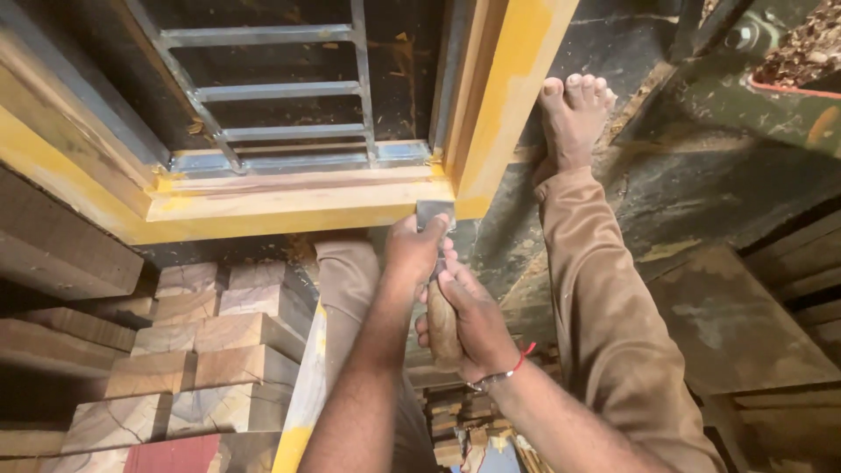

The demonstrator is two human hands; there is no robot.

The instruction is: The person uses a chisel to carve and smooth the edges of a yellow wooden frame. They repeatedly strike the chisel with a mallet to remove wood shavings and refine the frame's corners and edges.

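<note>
Spanning the upper view: wooden window frame (pixel 298 197), yellow-coated, with metal bars (pixel 272 89) inside it. Below the frame's left part: stacked timber blocks (pixel 201 346). Right of the frame: brown trouser leg (pixel 604 324) ending in a bare foot (pixel 574 118). At the frame's lower right corner: chisel (pixel 435 213), blade touching the wood. Left hand (pixel 413 250), grip clenched around the chisel just under the blade. Right hand (pixel 469 324), grip closed on the chisel's wooden handle (pixel 442 333), below the frame.
</note>
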